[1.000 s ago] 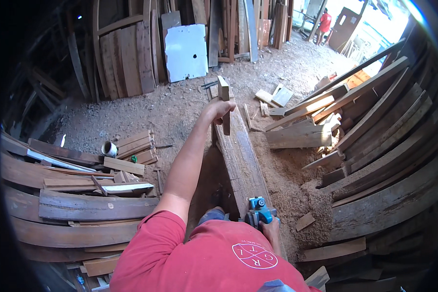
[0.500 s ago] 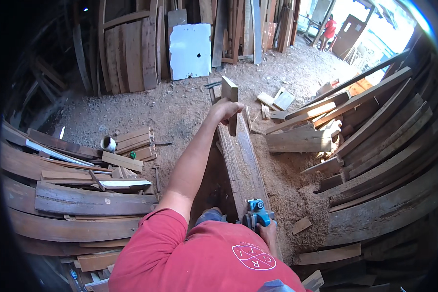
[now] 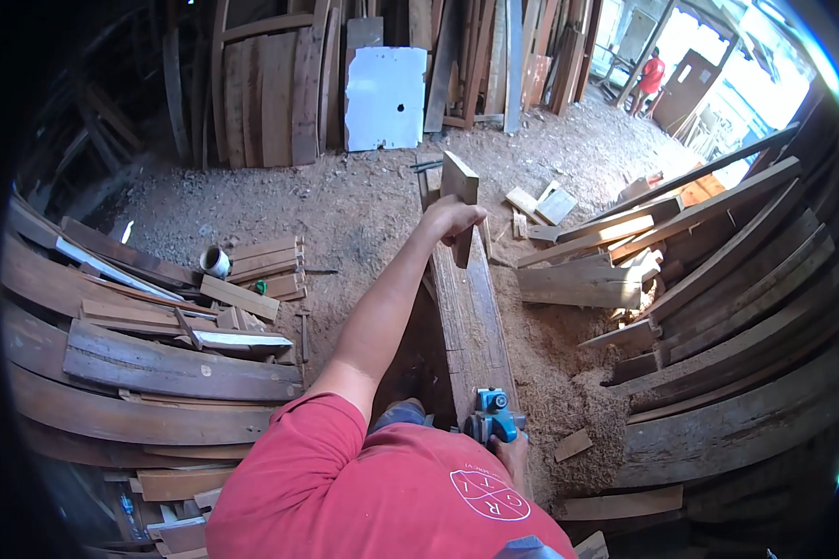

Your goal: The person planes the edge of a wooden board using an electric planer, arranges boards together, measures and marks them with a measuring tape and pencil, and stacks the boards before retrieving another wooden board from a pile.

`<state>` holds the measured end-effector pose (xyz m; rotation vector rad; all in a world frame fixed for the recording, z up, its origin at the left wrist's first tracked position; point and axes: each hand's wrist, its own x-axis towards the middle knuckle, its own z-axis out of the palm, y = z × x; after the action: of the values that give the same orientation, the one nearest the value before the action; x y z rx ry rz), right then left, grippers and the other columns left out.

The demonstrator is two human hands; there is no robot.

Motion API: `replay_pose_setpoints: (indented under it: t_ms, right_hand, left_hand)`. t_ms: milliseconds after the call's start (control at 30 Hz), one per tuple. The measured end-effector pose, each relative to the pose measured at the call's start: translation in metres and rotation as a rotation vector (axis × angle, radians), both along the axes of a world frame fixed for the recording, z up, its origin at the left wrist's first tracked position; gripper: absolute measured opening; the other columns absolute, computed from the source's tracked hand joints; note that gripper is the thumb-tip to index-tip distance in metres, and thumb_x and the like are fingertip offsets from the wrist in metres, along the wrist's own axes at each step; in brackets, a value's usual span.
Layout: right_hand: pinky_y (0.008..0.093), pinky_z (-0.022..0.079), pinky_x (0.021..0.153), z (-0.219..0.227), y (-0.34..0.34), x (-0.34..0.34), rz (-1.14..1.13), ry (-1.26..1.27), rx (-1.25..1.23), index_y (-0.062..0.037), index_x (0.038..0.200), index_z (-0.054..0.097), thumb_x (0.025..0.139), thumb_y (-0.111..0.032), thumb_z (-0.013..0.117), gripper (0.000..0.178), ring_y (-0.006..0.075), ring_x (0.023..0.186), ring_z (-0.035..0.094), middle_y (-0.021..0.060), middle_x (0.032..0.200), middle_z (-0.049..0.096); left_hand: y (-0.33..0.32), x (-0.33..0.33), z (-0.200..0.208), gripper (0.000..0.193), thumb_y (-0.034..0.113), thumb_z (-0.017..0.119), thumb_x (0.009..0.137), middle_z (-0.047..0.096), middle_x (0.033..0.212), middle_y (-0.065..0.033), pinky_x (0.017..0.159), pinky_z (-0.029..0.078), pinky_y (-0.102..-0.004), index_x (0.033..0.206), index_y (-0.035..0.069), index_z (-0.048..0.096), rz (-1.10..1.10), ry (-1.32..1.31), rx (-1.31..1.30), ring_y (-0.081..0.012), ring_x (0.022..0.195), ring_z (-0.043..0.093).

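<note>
With my left arm stretched far forward, my left hand (image 3: 454,218) is closed around a short wooden board (image 3: 460,177) held on edge. That board stands at the far end of a long wooden beam (image 3: 471,312), which runs away from my body; whether they touch is hard to tell. Close to my body, my right hand (image 3: 511,454) is wrapped around the handle of a teal electric hand planer (image 3: 494,419). The planer sits at the near end of the beam. My shirt partly hides my right forearm. Sawdust and shavings lie on the beam's top.
Stacked planks (image 3: 186,373) lie along the left, with a white bucket (image 3: 215,262) beyond them. More boards (image 3: 727,415) and a heap of shavings (image 3: 578,401) are on the right. A white panel (image 3: 385,98) leans among upright planks. A person in red (image 3: 651,76) stands far off.
The view has shifted a little, so the surroundings appear farther right. Both hands keep their grips, the left on the board and the right on the planer.
</note>
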<state>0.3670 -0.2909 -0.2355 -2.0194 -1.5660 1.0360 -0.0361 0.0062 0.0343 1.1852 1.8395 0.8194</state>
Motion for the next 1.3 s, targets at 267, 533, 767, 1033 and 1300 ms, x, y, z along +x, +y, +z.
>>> replay_pose_setpoints:
  t_ms: [267, 533, 767, 1033, 1300]
  right_hand:
    - [0.0458, 0.055, 0.083, 0.020, -0.002, -0.007, 0.031, -0.007, -0.021, -0.0032, 0.108, 0.071, 0.075, -0.019, 0.086, 0.039, 0.0379, 0.094, 0.073, 0.0205, 0.099, 0.075]
    - [0.0467, 0.056, 0.084, 0.013, -0.002, -0.003, -0.005, -0.023, -0.034, -0.0055, 0.112, 0.074, 0.072, -0.024, 0.089, 0.046, 0.0384, 0.096, 0.073, 0.0202, 0.103, 0.076]
    - [0.0468, 0.055, 0.087, 0.019, -0.003, -0.003, -0.001, -0.030, -0.087, -0.0076, 0.116, 0.073, 0.073, -0.027, 0.089, 0.050, 0.0381, 0.100, 0.072, 0.0199, 0.107, 0.075]
    - [0.0465, 0.055, 0.084, 0.029, -0.005, -0.011, -0.006, -0.025, -0.020, -0.0022, 0.107, 0.072, 0.076, -0.023, 0.087, 0.040, 0.0393, 0.094, 0.072, 0.0220, 0.099, 0.075]
    - [0.0405, 0.055, 0.075, 0.018, -0.004, -0.003, -0.053, 0.022, 0.079, 0.0018, 0.106, 0.074, 0.073, -0.036, 0.093, 0.053, 0.0286, 0.084, 0.074, 0.0181, 0.092, 0.076]
  left_hand:
    - [-0.006, 0.000, 0.001, 0.044, 0.041, 0.072, 0.075, 0.073, 0.095, -0.0159, 0.065, 0.061, -0.0414, 0.093, 0.000, 0.072, 0.010, 0.017, 0.008, -0.0298, 0.079, 0.074]
    - [-0.009, -0.002, 0.013, 0.037, 0.036, 0.071, 0.080, 0.069, 0.103, -0.0109, 0.069, 0.062, -0.0455, 0.102, 0.006, 0.068, -0.041, -0.069, -0.025, -0.0268, 0.089, 0.070]
    - [0.002, -0.007, 0.006, 0.038, 0.035, 0.069, 0.080, 0.067, 0.103, -0.0124, 0.072, 0.062, -0.0480, 0.104, 0.005, 0.066, -0.066, -0.101, -0.044, -0.0293, 0.089, 0.069]
    - [0.001, -0.009, 0.002, 0.039, 0.035, 0.069, 0.078, 0.067, 0.102, -0.0131, 0.072, 0.062, -0.0480, 0.103, 0.005, 0.066, -0.047, -0.121, -0.040, -0.0295, 0.088, 0.069]
    - [-0.052, 0.053, -0.128, 0.062, 0.041, 0.075, 0.078, 0.074, 0.101, -0.0260, 0.083, 0.061, -0.0466, 0.125, 0.002, 0.065, -0.070, 0.062, 0.258, -0.0389, 0.095, 0.074]
